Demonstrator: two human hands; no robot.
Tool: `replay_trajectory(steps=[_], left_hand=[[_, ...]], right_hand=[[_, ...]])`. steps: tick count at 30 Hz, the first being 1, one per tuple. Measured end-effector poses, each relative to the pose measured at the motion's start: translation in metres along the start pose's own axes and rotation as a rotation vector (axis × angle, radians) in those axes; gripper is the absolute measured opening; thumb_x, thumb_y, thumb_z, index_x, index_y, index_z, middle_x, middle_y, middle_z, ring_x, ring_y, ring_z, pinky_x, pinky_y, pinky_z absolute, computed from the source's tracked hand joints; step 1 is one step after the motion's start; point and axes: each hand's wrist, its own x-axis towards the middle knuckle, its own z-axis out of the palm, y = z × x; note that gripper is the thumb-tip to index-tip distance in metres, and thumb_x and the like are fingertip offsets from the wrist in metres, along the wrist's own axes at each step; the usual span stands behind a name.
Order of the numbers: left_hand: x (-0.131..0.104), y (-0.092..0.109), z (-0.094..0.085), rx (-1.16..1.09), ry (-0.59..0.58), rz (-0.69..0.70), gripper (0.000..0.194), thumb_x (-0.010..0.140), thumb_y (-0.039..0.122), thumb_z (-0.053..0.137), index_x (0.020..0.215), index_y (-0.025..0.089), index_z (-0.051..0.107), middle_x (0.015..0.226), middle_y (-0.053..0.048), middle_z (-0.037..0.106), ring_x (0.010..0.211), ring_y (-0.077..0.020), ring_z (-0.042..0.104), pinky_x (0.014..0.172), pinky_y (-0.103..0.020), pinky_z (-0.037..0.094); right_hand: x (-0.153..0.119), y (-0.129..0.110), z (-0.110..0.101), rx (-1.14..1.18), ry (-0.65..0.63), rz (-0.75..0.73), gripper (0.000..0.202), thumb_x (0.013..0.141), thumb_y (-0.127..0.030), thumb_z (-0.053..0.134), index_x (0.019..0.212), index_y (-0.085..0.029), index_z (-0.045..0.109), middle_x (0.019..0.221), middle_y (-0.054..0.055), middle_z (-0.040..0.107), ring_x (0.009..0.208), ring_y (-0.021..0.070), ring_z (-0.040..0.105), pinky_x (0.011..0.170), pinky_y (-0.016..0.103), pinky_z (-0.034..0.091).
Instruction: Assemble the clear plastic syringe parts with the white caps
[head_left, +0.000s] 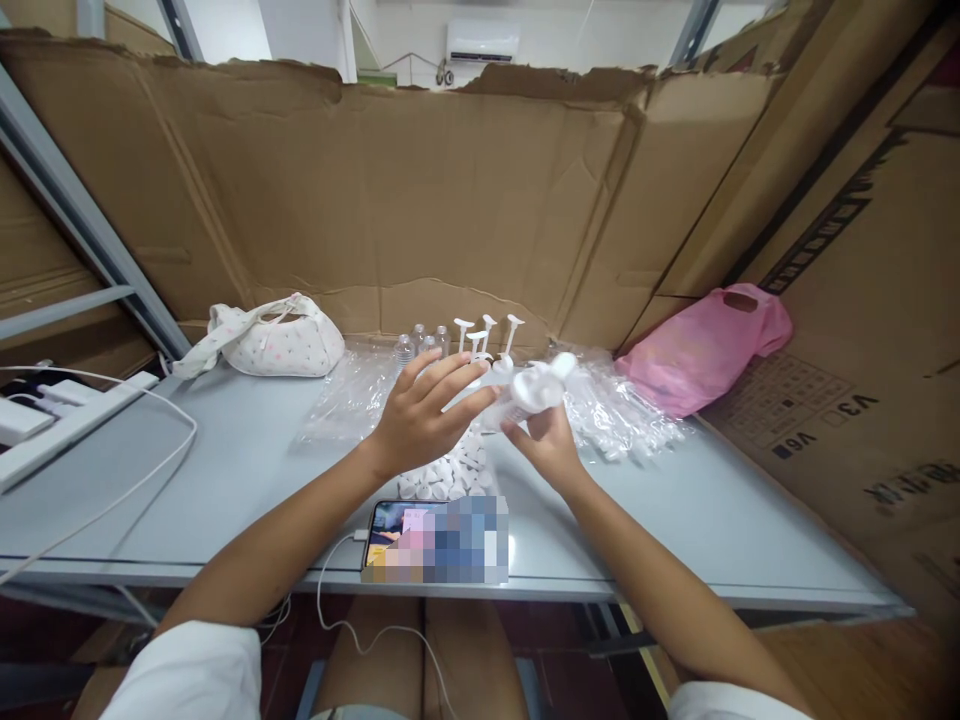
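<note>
Fingers (517,437) of the right hand (553,446) clamp a blurred white piece (534,390), up over the table (637,520) at 3 o'clock from the left hand (424,415), whose fingers fan out loosely; touching it or not, I can't tell! Clear bottles (405,350) stand at that left hand's 12 o'clock, white caps (448,476) heaped at 5!

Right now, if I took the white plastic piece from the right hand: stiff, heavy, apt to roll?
White plastic piece: probably stiff, since it juts from the right hand without sagging. Likely light: it looks all plastic, partly see-through. Might roll if laid on its side: one end looks round, though blurred.
</note>
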Motion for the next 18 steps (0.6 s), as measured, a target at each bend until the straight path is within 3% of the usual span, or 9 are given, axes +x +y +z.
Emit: replay_trajectory(steps=[5, 9, 13, 18], left_hand=[[-0.017, 0.004, 0.020, -0.098, -0.204, -0.176, 0.031, 0.087, 0.021, 0.052, 0.118, 0.018, 0.054, 0.115, -0.008, 0.067, 0.108, -0.0238, 0.058, 0.093, -0.039, 0.042], [-0.027, 0.006, 0.033, -0.087, -0.289, -0.260, 0.032, 0.091, 0.041, 0.052, 0.112, 0.016, 0.056, 0.104, -0.009, 0.068, 0.095, -0.0247, 0.061, 0.080, -0.036, 0.042], [-0.029, 0.007, 0.035, 0.021, -0.312, -0.270, 0.042, 0.092, 0.053, 0.043, 0.103, 0.016, 0.058, 0.088, -0.010, 0.068, 0.081, -0.0244, 0.062, 0.071, -0.035, 0.038], [-0.028, 0.009, 0.033, 0.044, -0.482, -0.284, 0.044, 0.094, 0.053, 0.035, 0.089, 0.015, 0.058, 0.074, -0.013, 0.067, 0.073, -0.0268, 0.063, 0.066, -0.035, 0.037]], right_hand=[[0.004, -0.007, 0.003, 0.345, 0.043, 0.218, 0.041, 0.067, -0.040, 0.079, 0.100, -0.025, 0.059, 0.111, 0.006, 0.066, 0.103, 0.0259, 0.063, 0.095, 0.046, 0.049], [0.003, -0.012, 0.012, 0.481, 0.014, 0.324, 0.047, 0.061, -0.042, 0.082, 0.099, -0.024, 0.062, 0.092, 0.005, 0.071, 0.089, 0.0267, 0.067, 0.084, 0.048, 0.055], [0.001, -0.015, 0.017, 0.519, 0.018, 0.369, 0.047, 0.062, -0.039, 0.081, 0.102, -0.026, 0.061, 0.086, 0.002, 0.071, 0.086, 0.0255, 0.068, 0.080, 0.046, 0.056], [-0.001, -0.017, 0.016, 0.612, 0.011, 0.404, 0.047, 0.060, -0.029, 0.080, 0.102, -0.029, 0.058, 0.086, -0.003, 0.069, 0.086, 0.0208, 0.066, 0.083, 0.043, 0.056]])
